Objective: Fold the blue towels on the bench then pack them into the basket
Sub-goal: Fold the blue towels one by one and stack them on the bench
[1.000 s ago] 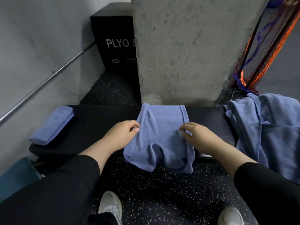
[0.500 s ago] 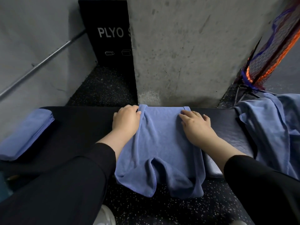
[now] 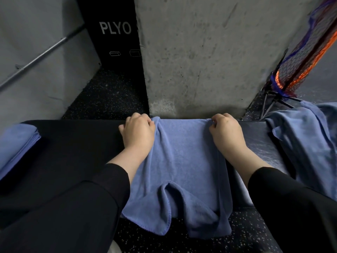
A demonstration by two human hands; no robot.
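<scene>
Fingers of the left hand (image 3: 137, 133) and right hand (image 3: 226, 132) are curling round the towel (image 3: 182, 161), pinching its far corners. They are pinning it along the far edge of the bench (image 3: 73, 143), likely to square it for folding

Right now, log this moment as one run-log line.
step: folding | left hand: pinches towel far corner | right hand: pinches other far corner | towel: across bench, near end hanging | folded towel: bench left
</scene>
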